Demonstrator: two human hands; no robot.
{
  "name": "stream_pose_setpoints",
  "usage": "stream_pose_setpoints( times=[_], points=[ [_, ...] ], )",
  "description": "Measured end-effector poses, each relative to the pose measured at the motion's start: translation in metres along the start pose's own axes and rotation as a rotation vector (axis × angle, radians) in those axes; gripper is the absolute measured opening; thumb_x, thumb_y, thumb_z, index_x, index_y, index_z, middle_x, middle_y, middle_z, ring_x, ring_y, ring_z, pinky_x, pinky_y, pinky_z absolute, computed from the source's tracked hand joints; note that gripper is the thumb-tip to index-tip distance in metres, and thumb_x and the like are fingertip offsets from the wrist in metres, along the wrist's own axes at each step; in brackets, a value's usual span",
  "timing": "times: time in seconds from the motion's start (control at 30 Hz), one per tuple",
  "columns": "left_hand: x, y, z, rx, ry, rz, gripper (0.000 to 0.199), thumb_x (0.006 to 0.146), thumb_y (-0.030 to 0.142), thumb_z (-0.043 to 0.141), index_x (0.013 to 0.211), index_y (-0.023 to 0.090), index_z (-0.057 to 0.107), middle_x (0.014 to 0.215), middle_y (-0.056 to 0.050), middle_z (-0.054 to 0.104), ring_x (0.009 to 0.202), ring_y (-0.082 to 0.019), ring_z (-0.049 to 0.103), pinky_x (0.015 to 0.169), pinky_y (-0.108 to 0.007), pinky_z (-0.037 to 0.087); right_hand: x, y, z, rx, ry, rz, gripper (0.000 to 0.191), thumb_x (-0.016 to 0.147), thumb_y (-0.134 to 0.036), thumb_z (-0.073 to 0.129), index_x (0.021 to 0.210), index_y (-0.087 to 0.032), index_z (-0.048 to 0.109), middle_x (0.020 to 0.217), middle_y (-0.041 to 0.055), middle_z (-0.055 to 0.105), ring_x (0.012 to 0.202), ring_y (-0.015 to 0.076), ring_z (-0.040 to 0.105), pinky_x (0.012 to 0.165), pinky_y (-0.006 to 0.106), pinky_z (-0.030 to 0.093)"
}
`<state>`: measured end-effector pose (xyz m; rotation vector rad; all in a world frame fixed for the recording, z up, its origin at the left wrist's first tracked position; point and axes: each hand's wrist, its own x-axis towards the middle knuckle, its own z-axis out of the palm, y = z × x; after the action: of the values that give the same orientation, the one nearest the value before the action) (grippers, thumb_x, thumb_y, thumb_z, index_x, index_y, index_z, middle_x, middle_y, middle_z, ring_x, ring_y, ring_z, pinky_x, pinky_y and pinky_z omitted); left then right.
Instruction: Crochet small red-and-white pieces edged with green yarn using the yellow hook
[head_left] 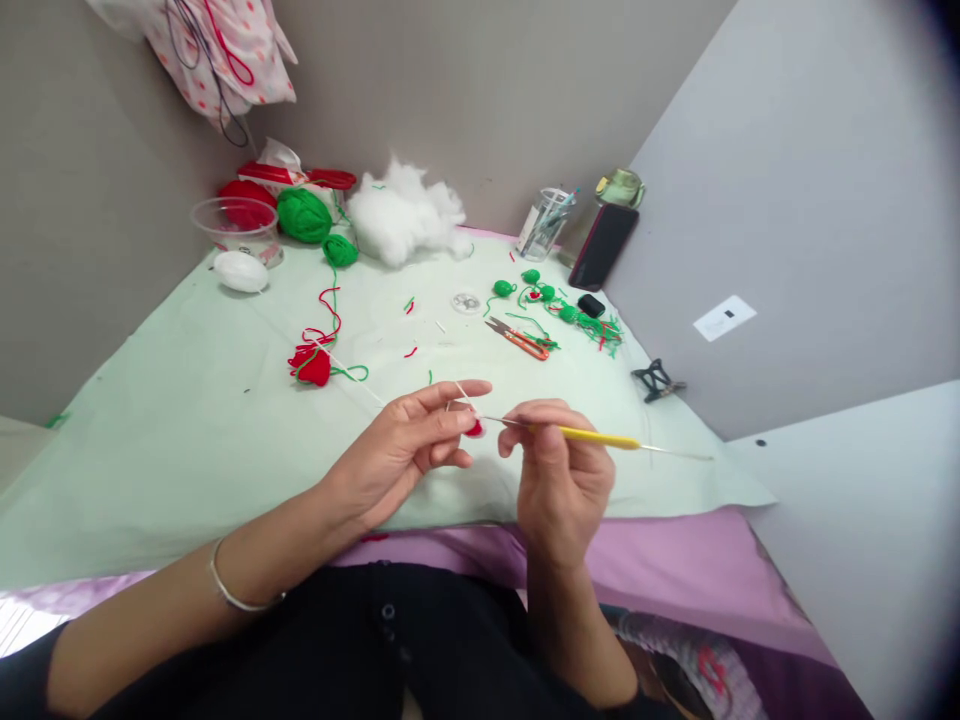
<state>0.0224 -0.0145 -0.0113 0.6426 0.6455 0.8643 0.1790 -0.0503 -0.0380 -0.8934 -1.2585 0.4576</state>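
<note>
A small red and white crochet piece (475,428) is pinched between the thumb and fingers of my left hand (411,438). White yarn runs over my raised left index finger and back across the table toward a white yarn ball (240,271). My right hand (562,470) grips a crochet hook with a yellow handle (600,437). The hook's metal tip reaches the piece at my left fingertips. A red yarn bundle (310,364) with a green strand lies beyond my left hand. Orange-handled snips (519,340) lie beyond my right hand.
Green yarn balls (304,215), a clear tub (238,235) and white stuffing (401,212) stand at the back. Small green pieces (568,313), a clear cup (544,225), a phone (604,246) and a black stand (657,381) are on the right.
</note>
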Motion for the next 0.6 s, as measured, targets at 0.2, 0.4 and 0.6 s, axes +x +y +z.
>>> stream_pose_setpoints(
  times=[0.2,0.4,0.6],
  points=[
    [-0.005,-0.003,0.003,0.055,-0.049,0.052,0.029,0.083,0.022,0.084,0.112,0.018,0.082,0.087,0.0,0.067,0.068,-0.008,0.061,0.079,-0.028,0.06,0.003,0.0,0.0,0.067,-0.039,0.098,0.017,0.103,-0.025,0.057,0.101,-0.021,0.073,0.091,0.0043,0.075,0.069,0.0133,0.068,0.064,0.029,0.058],
    [-0.007,0.001,0.004,0.108,-0.027,0.08,0.028,0.081,0.022,0.084,0.109,0.018,0.081,0.085,0.001,0.064,0.063,-0.008,0.06,0.074,-0.03,0.06,0.001,-0.005,-0.006,0.027,-0.059,0.108,0.021,0.107,-0.026,0.048,0.1,-0.02,0.067,0.089,0.0041,0.076,0.068,0.0138,0.07,0.064,0.03,0.06],
    [-0.006,-0.008,0.001,0.232,0.03,0.229,0.033,0.082,0.024,0.085,0.114,0.02,0.079,0.081,0.004,0.061,0.064,-0.008,0.061,0.071,-0.024,0.058,-0.007,-0.006,-0.004,-0.398,-0.189,-0.366,0.025,0.102,-0.012,0.048,0.117,-0.023,0.066,0.098,0.0065,0.077,0.089,0.0186,0.074,0.074,0.033,0.063]
  ],
)
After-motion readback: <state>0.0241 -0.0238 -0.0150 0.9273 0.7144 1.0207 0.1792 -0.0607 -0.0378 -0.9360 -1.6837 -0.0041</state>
